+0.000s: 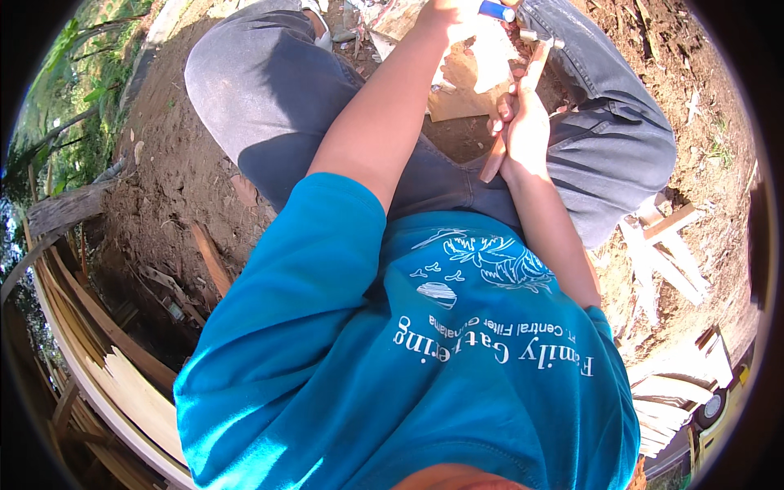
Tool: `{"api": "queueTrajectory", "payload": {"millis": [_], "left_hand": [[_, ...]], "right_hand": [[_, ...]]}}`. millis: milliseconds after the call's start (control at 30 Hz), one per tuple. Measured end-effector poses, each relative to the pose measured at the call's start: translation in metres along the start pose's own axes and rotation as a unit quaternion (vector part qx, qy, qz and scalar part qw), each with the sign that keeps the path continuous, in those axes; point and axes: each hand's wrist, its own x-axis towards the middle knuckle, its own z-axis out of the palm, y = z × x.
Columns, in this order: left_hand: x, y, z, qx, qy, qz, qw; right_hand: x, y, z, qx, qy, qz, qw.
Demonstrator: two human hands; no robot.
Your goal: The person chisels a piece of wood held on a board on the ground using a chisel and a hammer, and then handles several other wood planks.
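Observation:
My left hand (453, 18) is partly cut off by the top edge of the view. It is closed around a short blue cylinder (496, 10) with a pale end, which sticks out to its right. Lower and to the right, my right hand (527, 126) grips a narrow wooden stick (492, 162). The stick runs up through the fingers at a slant. Close to its upper end is a small whitish piece (532, 36), whose kind I cannot make out. Between my legs lies a brown flat sheet (457, 104), with bright pale material on top.
My bent legs in grey trousers frame the work spot on bare soil (167, 175). Split wood pieces (670, 253) lie at the right, and pale wooden slats (122, 384) at the lower left. A weathered log (65, 211) and green plants (69, 98) are at the far left.

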Motion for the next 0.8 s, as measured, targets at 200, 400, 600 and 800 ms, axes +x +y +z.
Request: {"api": "queueTrajectory", "payload": {"millis": [200, 400, 600, 800], "left_hand": [[-0.027, -0.003, 0.017, -0.065, 0.007, -0.023, 0.998], [-0.029, -0.012, 0.013, -0.155, 0.000, -0.046, 0.987], [-0.033, -0.021, 0.009, -0.237, -0.015, -0.064, 0.969], [-0.036, -0.028, 0.010, -0.292, -0.019, -0.078, 0.953]], "right_hand": [[0.008, 0.005, -0.018, 0.066, 0.017, -0.020, 0.997], [0.005, 0.003, -0.012, 0.047, 0.007, -0.004, 0.999], [0.000, -0.001, -0.009, 0.039, 0.001, 0.006, 0.999], [0.002, 0.004, -0.014, 0.048, -0.002, -0.012, 0.999]]}}
